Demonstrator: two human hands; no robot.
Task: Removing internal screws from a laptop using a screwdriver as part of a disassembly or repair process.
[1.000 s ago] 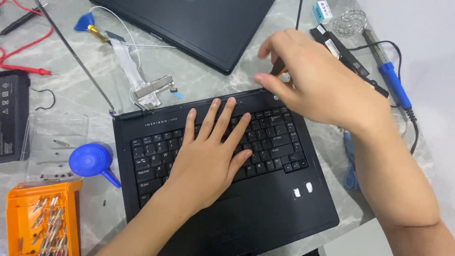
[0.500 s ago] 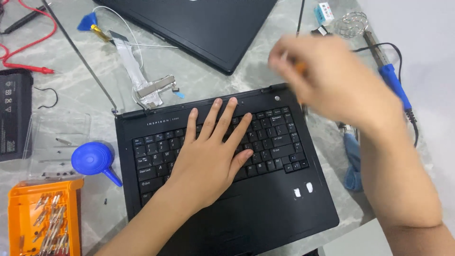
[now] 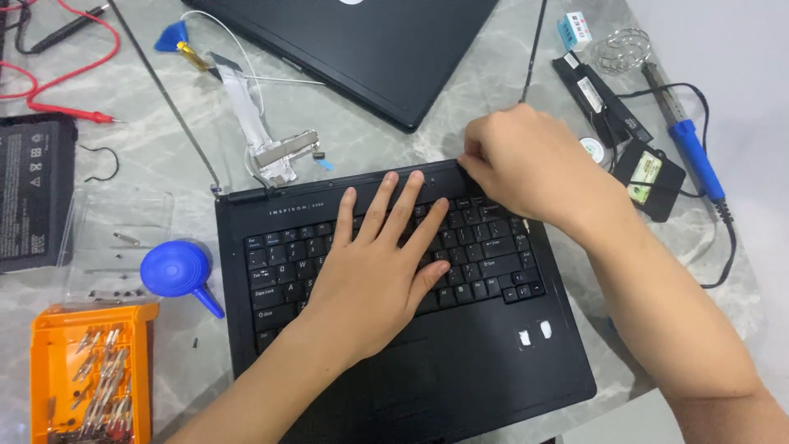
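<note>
Head view shows one laptop base on the desk (keyboard up); left hand lies flat, fingers spread, on its keys; right hand, curled, pinches its top edge.

Worked on a grey marble-look tabletop, veined, evenly lit, no hard shadows. Past my right forearm the table edge dropped off to a plain pale floor. No walls or windows in my view.
</note>
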